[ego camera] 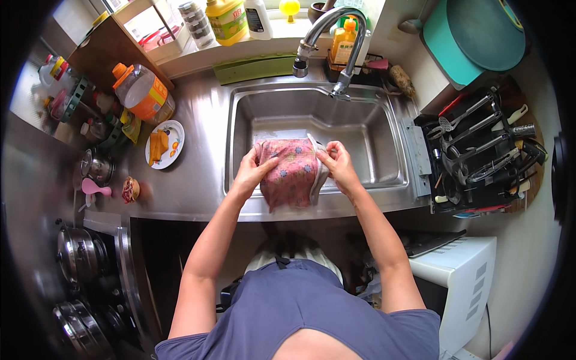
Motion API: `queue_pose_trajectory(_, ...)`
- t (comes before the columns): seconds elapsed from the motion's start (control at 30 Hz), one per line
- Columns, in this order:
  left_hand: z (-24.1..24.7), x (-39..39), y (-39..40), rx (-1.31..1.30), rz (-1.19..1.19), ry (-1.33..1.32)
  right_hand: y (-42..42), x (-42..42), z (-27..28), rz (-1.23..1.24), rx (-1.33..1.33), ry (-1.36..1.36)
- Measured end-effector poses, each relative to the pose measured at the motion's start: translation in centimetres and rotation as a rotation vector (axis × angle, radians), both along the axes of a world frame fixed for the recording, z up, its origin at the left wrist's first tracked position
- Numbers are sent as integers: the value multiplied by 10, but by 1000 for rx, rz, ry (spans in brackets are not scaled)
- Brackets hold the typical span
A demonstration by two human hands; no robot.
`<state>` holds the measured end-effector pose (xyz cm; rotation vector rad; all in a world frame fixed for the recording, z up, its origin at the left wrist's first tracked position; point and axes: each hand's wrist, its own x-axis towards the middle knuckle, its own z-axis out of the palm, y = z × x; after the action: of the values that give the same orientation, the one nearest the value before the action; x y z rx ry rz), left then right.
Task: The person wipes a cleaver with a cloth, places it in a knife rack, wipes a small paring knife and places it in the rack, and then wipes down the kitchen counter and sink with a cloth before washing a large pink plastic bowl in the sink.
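Observation:
A pink flowered cloth (288,171) with a pale edge hangs between my two hands over the front rim of the stainless steel sink (310,126). My left hand (250,172) pinches its left side, thumb on top of the fabric. At the upper right, my right hand (337,165) grips the pale edge between thumb and fingers. The lower part of the cloth droops over the counter's front strip. Behind the basin rises a curved chrome faucet (330,27), its spout swung to the left; no stream of water shows.
Left on the steel counter (198,135) are a plate (176,155) with orange-yellow food pieces, a large orange-capped jar (143,93), a cut pomegranate (130,189) and a pink spoon (95,187). Several utensils (477,144) crowd a rack at right. A yellow pump bottle (344,42) stands behind the faucet.

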<state>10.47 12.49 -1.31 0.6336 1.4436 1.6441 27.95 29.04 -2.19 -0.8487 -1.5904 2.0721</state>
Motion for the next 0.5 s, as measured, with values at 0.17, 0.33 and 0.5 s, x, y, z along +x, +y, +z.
queue_pose_trajectory(0.17,-15,27,-14,-164,22,103,-8,45,25,-9,250,-133)
queue_pose_trajectory(0.33,-75,52,-36,-407,193,1098,-27,46,-54,120,1307,-547)
queue_pose_trajectory(0.5,-81,65,-68,-367,224,977,-102,9,-89,525,1375,-443)
